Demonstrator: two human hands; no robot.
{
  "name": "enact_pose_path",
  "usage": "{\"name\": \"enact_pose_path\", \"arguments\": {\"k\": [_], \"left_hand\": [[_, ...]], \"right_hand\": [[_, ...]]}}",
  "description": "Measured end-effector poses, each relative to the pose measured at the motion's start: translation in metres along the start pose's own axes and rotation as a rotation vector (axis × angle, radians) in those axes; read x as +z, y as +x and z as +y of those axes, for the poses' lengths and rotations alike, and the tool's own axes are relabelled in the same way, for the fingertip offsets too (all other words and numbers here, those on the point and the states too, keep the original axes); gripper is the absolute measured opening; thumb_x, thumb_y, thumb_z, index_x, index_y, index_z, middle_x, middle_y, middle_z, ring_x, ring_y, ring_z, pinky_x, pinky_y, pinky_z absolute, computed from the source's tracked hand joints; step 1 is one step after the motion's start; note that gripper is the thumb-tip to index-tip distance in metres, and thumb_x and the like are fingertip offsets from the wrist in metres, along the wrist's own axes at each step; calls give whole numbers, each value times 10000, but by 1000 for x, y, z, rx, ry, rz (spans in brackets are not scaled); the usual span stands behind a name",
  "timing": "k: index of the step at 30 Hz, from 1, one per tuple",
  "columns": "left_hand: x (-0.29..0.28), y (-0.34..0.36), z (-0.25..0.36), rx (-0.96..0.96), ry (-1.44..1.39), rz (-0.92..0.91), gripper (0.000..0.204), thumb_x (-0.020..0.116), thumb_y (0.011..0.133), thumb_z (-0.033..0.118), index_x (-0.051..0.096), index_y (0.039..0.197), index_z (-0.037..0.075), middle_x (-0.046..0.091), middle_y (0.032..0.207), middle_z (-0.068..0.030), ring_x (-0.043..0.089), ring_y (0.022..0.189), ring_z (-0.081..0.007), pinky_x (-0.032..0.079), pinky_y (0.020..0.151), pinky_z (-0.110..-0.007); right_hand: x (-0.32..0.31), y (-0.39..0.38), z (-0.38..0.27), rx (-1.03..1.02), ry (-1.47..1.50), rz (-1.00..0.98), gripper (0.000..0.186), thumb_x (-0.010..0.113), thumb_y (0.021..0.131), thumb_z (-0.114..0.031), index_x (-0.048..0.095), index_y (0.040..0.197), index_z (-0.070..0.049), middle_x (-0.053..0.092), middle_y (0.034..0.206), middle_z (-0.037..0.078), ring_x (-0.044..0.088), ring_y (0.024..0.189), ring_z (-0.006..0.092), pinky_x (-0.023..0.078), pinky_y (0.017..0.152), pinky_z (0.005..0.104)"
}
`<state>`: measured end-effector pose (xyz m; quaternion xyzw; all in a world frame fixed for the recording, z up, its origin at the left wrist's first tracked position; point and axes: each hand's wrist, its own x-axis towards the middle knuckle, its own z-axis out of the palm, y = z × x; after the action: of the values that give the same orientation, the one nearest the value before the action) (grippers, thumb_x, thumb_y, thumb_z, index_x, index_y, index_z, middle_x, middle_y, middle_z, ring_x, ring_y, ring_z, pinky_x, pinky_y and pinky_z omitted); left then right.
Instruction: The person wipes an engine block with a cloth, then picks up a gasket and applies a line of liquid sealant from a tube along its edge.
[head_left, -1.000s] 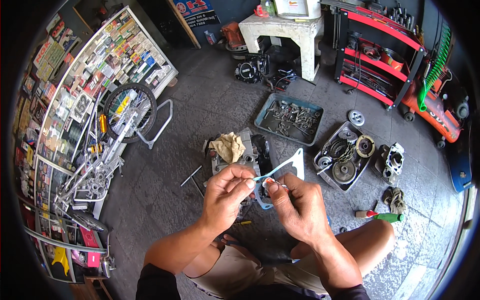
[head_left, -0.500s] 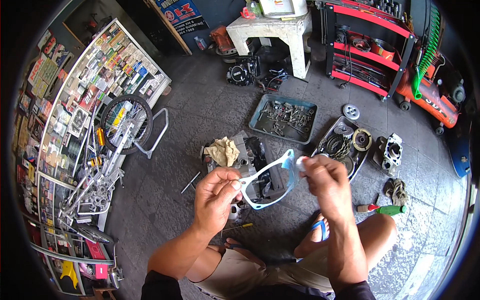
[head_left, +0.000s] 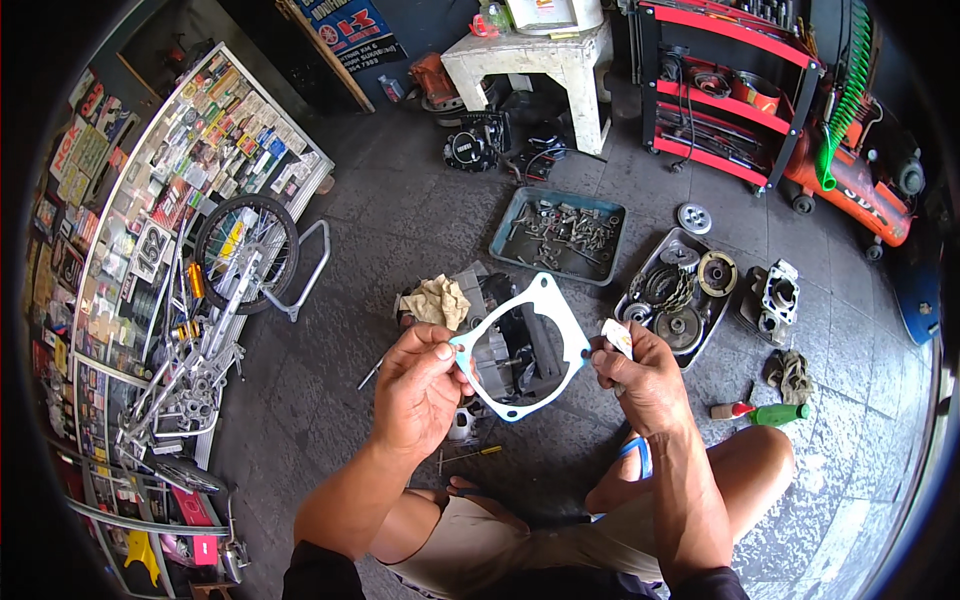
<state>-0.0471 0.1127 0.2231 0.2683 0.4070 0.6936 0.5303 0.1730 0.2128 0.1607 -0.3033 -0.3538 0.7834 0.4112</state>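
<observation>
Dark grey tiles with a mottled sheen form the floor [head_left: 290, 430], bordered at left by a display case [head_left: 250, 130] crammed with small packages. A red-and-black tool trolley [head_left: 725, 30] and a chipped white counter [head_left: 587, 95] stand at the far side. Near the middle lies a grey metal engine [head_left: 493, 352], a crumpled tan cloth [head_left: 437, 302] on it; beyond sits a blue-green tray [head_left: 548, 268] of loose metal hardware. Above the engine, between both hands, is a thin, pale blue-white gasket [head_left: 560, 310], an open rounded frame with holed corners. The left hand [head_left: 415, 385] pinches its left corner between fingers; the right hand [head_left: 645, 375] has its fingers closed at the opposite corner, also holding a small white object [head_left: 617, 337].
</observation>
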Motion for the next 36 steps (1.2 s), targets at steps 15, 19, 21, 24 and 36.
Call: {"name": "enact_pose_path", "arguments": {"k": [15,19,21,24,36], "left_hand": [[-16,0,6,387,602,-221,115,556,932,-7,607,1033,-24,634,963,-105,619,815,-119,531,734,-260],[-14,3,13,576,930,-228,157,583,846,-94,629,983,-33,657,979,-133,642,818,-145,532,742,-254],[-11,5,17,687,1050,-256,205,598,797,-127,627,975,-29,673,944,-142,659,811,-167,538,718,-269],[-10,6,18,804,1185,-312,188,646,790,-88,627,965,-22,679,901,-131,659,772,-163,536,653,-288],[-15,2,11,84,633,138,40,607,910,16,587,929,-12,614,753,-40,559,586,-64,474,520,-207]], "right_hand": [[0,-4,-7,171,325,-15,209,707,731,69,566,797,-71,551,701,-1,477,573,85,373,521,233],[-2,-4,-8,224,374,-14,199,697,727,65,576,809,-70,540,695,-11,475,576,88,370,520,238],[-1,-4,-7,233,366,12,192,688,730,63,575,812,-69,537,693,-11,463,568,87,364,517,239],[-5,-3,-3,254,394,4,193,679,729,67,572,815,-68,537,693,-4,455,566,85,358,518,236],[1,-12,-4,-43,343,-11,226,693,894,-237,571,963,-60,500,741,-7,434,623,93,379,562,240]]}}
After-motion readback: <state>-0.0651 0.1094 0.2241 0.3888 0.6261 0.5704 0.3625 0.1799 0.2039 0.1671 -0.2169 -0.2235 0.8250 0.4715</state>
